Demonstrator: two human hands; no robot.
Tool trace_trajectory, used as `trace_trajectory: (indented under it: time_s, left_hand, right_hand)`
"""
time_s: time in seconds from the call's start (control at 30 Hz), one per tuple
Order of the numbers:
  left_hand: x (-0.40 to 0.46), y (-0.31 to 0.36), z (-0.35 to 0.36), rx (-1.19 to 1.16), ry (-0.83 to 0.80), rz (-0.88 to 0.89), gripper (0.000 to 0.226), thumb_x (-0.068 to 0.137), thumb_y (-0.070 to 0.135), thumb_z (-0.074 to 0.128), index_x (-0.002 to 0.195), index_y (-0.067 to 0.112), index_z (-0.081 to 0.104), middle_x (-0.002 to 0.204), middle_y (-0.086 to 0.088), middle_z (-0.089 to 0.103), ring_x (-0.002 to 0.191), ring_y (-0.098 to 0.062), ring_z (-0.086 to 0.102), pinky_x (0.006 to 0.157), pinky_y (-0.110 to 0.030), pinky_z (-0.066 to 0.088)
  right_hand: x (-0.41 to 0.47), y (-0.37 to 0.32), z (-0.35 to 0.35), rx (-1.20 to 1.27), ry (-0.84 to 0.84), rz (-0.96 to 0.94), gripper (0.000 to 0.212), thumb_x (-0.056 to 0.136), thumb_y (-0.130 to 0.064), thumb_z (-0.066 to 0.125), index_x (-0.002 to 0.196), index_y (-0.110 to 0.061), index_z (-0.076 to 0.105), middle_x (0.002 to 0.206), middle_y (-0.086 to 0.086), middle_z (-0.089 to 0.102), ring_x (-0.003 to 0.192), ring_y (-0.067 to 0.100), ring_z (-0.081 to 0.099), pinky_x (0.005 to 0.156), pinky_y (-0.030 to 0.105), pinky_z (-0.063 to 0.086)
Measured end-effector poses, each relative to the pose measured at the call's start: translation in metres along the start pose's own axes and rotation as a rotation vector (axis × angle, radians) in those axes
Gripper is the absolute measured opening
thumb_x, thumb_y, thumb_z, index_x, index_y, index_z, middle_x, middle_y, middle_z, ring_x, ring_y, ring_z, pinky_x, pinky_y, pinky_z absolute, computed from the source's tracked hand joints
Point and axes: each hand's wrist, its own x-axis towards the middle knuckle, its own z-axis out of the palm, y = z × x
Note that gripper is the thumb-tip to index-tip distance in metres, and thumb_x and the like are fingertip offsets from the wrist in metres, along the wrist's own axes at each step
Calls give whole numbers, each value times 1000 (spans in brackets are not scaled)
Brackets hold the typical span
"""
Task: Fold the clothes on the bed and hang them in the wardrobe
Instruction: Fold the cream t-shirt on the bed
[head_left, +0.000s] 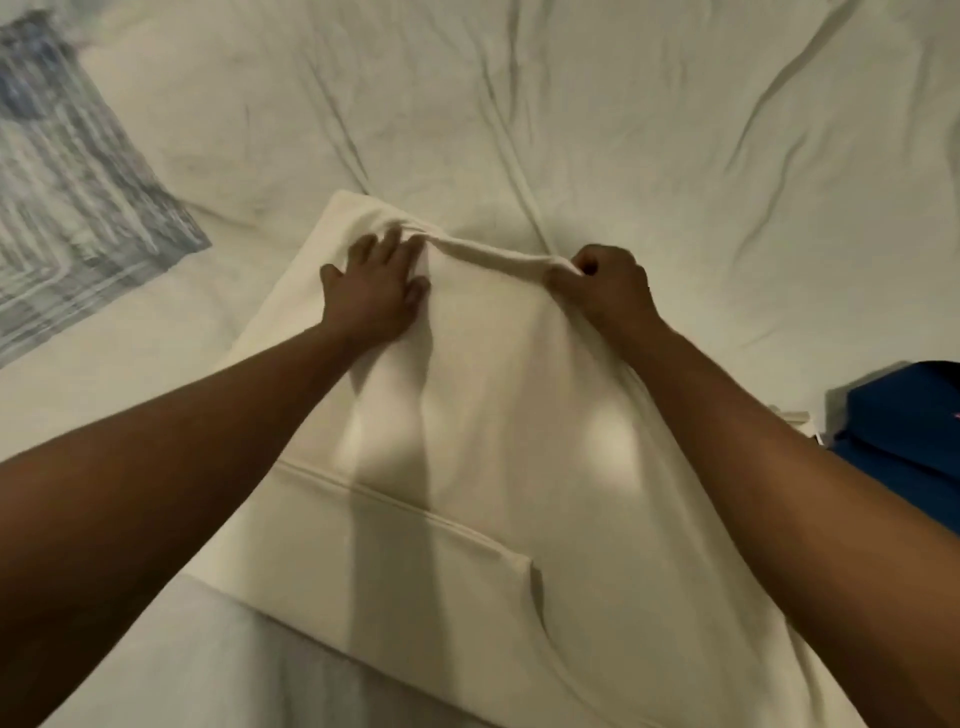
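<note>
On a rumpled white bed sheet (649, 130), a cream hooded sweatshirt (483, 441) is being laid out for folding, its long axis running from the near edge of the bed away toward the far side, tilted a little to the left. The kangaroo pocket (415, 587) is being shown face up at the near end, while the far end of the garment is being worked by both hands. The left hand (376, 291) is being pressed flat on the cloth, fingers spread and straight, pinning the far left part of the sweatshirt against the mattress. The right hand (605, 288) is being closed around a bunched edge of the same garment, and a taut ridge of cloth (493, 254) is being stretched between the two hands. Both hands are being held at about the same reach, at the garment's far end, the left well inside its far left corner, which lies beyond the fingers; the right is at the far right edge. Judging by this, the right-hand edge is being readied to be drawn across or smoothed flat, with the left hand serving as the anchor. Folding is judged to be at an early stage; no wardrobe or hanger is being shown. A blue-and-white patterned cloth (72, 197) is lying well apart at the left, and a blue garment (904, 426) is lying near the right forearm.
</note>
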Motion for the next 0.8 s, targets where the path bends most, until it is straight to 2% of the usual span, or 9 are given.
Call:
trace_trajectory:
  time_s: [0.07,0.13,0.23,0.33,0.43,0.5,0.67,0.73,0.8]
  left_hand:
    - [21,-10,-1,-25,30,-68,54,102,38,41,153,29,26,164,0,17,145,-31,21,100,-62,33]
    - [37,-15,-7,-37,65,-48,54,98,36,40,149,26,28,161,-4,21,139,-37,28,94,-60,41]
    - [57,-25,-23,7,60,14,58,97,25,45,153,28,29,162,-6,22,130,-46,39,97,-59,44]
    - [75,-22,-47,163,-50,69,48,93,20,56,140,26,47,142,-11,46,118,-45,52,92,-53,48]
    - [84,-17,-63,301,-77,76,33,93,22,60,126,19,58,120,-18,54,110,-44,56,79,-45,43]
    - [78,-19,-68,334,-9,94,23,94,20,59,115,13,61,112,-20,55,103,-46,57,75,-44,40]
    - [31,-40,-60,214,260,192,17,89,8,58,104,5,52,102,-23,50,77,-47,55,60,-45,37]
    - [4,-50,-58,189,317,212,17,86,5,58,101,4,48,99,-21,47,75,-45,51,56,-45,38]
    - [-26,-62,-57,174,370,210,16,87,5,56,100,5,47,99,-19,45,77,-42,49,53,-48,42]
  right_hand:
    - [5,9,-13,219,47,22,30,79,-34,74,73,-8,59,62,-6,51,58,9,46,54,25,35]
    - [6,17,-19,130,15,-42,34,78,-36,75,70,-9,57,59,-8,49,53,6,43,49,22,33]
    - [14,20,-25,-24,-102,-95,30,82,-38,76,74,-14,61,65,-8,53,60,4,47,54,22,35]
    - [25,25,-35,24,-199,-53,22,80,-33,80,75,-20,63,70,-7,57,65,7,52,59,25,39]
    - [28,28,-35,-77,-139,-61,21,80,-30,79,82,-19,62,72,-8,55,70,11,54,60,27,41]
    - [22,27,-31,-151,-61,-109,22,80,-31,76,82,-20,57,73,-11,54,75,16,55,64,31,42]
    - [-22,21,-23,-292,162,-407,21,80,-20,64,77,-21,43,68,-5,46,67,22,43,59,34,30]
    - [-47,17,-19,-401,257,-595,21,76,-9,61,76,-19,43,68,0,45,64,25,41,57,35,32]
    - [-72,21,-16,-506,256,-768,18,72,-4,62,79,-14,49,72,6,49,64,31,46,57,37,36]
